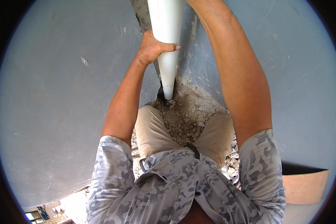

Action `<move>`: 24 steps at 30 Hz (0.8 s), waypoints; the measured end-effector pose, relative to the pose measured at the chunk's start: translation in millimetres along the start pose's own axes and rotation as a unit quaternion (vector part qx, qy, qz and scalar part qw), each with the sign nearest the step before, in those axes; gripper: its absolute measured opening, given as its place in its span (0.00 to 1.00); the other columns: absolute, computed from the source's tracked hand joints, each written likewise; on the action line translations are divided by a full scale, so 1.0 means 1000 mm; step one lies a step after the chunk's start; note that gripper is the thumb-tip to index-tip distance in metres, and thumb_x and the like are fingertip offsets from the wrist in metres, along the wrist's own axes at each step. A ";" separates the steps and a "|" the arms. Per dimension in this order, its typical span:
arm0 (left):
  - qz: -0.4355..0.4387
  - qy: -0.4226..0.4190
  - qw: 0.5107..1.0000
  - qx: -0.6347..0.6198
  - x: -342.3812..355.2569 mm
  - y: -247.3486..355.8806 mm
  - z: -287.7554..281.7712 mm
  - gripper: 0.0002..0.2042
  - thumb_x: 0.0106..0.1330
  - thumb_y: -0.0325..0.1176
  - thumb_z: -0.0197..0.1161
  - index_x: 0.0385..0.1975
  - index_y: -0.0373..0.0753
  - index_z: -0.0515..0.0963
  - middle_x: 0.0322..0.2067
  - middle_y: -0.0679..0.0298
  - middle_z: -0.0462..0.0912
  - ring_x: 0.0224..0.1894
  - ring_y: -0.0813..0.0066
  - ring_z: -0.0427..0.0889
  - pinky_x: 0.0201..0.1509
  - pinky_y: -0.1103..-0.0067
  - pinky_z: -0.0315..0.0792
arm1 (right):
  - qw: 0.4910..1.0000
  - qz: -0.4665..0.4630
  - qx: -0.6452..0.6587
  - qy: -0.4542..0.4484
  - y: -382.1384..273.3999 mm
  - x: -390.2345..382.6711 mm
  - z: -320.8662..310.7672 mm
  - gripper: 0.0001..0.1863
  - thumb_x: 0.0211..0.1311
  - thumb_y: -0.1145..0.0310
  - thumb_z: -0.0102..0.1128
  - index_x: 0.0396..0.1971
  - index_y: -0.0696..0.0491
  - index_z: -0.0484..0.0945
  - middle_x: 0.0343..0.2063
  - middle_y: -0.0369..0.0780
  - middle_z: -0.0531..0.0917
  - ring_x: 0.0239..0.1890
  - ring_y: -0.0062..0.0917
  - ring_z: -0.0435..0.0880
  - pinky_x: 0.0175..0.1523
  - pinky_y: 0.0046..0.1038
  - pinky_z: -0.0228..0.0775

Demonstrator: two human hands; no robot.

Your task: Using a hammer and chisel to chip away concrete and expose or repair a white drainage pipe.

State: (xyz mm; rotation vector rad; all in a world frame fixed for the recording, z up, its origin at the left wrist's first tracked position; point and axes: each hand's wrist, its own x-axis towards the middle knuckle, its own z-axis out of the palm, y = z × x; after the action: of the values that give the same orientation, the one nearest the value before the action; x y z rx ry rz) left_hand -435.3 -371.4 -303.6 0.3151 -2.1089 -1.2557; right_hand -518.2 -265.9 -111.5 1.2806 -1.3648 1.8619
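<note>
The pipe (pixel 169 33) is standing at the far corner of the rubble floor (pixel 186 127). The left hand (pixel 151 48) is curling around it; the right hand is hiding beyond the view, its grip I cannot tell. Placing is seemingly finishing; steadying is remaining.

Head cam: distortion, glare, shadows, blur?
Head view: fisheye blacks out the corners, left grey wall bowed at its lower edge; blown-out glare at lower left; dark patch beside white pipe, shadow or hole unclear; left hand on the pipe looks sharp.
</note>
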 end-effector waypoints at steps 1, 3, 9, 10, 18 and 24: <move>-0.012 -0.023 1.000 -0.018 0.001 0.001 0.000 0.21 0.42 0.33 0.78 0.36 0.31 0.81 0.31 0.61 0.84 0.32 0.72 0.81 0.40 0.72 0.79 | 1.000 -0.001 -0.003 0.001 0.000 -0.001 -0.003 0.39 0.43 0.62 0.78 0.53 0.68 0.71 0.44 0.56 0.83 0.43 0.44 0.87 0.51 0.41 0.81; -0.017 -0.057 0.998 -0.030 0.004 0.004 -0.001 0.22 0.41 0.33 0.79 0.36 0.31 0.81 0.31 0.61 0.84 0.34 0.70 0.82 0.42 0.71 0.78 | 1.000 0.020 0.000 0.008 -0.004 -0.005 -0.012 0.40 0.43 0.61 0.78 0.52 0.69 0.69 0.42 0.58 0.83 0.42 0.44 0.87 0.49 0.41 0.82; 0.052 0.008 0.998 0.022 0.003 0.012 0.038 0.28 0.39 0.38 0.82 0.41 0.32 0.81 0.35 0.58 0.85 0.39 0.67 0.84 0.49 0.71 0.79 | 0.997 0.028 -0.050 0.052 -0.011 -0.014 -0.039 0.40 0.48 0.62 0.78 0.54 0.68 0.63 0.41 0.57 0.83 0.41 0.43 0.88 0.45 0.41 0.83; 0.112 0.136 0.976 0.126 0.002 0.014 0.050 0.31 0.38 0.39 0.82 0.44 0.31 0.80 0.39 0.56 0.86 0.41 0.65 0.85 0.50 0.71 0.80 | 0.997 0.028 -0.053 0.054 -0.003 -0.011 -0.043 0.40 0.48 0.62 0.78 0.54 0.68 0.63 0.41 0.57 0.83 0.41 0.43 0.88 0.45 0.41 0.83; 0.031 -0.059 0.998 0.016 0.007 0.024 0.028 0.27 0.37 0.38 0.81 0.39 0.34 0.82 0.34 0.58 0.87 0.37 0.67 0.85 0.47 0.72 0.80 | 0.976 0.010 0.176 -0.128 0.001 0.002 -0.076 0.47 0.47 0.60 0.81 0.59 0.71 0.62 0.45 0.58 0.82 0.43 0.43 0.87 0.46 0.41 0.85; 0.040 -0.118 0.992 -0.016 0.013 0.021 0.009 0.25 0.38 0.37 0.80 0.38 0.34 0.83 0.33 0.61 0.86 0.35 0.72 0.83 0.43 0.75 0.78 | 0.999 -0.031 -0.025 0.014 -0.012 0.000 -0.052 0.43 0.49 0.60 0.79 0.55 0.72 0.63 0.42 0.62 0.81 0.39 0.44 0.88 0.43 0.39 0.85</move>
State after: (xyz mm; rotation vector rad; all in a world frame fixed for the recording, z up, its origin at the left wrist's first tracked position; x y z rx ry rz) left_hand -448.3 -361.4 -283.7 0.0681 -2.2716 -1.3332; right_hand -528.5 -213.8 -109.3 1.2541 -1.3333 1.7869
